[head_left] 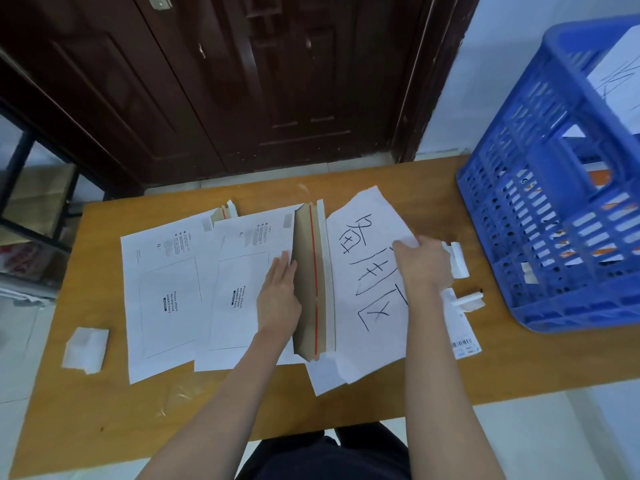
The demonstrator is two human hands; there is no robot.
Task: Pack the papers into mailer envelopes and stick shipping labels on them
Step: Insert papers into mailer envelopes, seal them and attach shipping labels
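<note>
Two white mailer envelopes lie on the wooden table [485,368]. The nearer mailer [239,285] has its brown flap [310,282] with a red tear strip standing up at its right edge. My left hand [278,296] lies flat with straight fingers on this mailer beside the flap. A second mailer [162,292] lies partly under it to the left. My right hand [420,261] grips the right edge of a white paper [367,289] with large black handwriting, which lies right of the flap. A shipping label [462,327] with a barcode lies by my right wrist.
A blue plastic crate [540,216] holding papers and envelopes stands at the right end of the table. A black marker [471,299] and white backing scraps [457,259] lie between it and my right hand. Crumpled white paper [85,349] sits near the left edge. A dark door stands behind.
</note>
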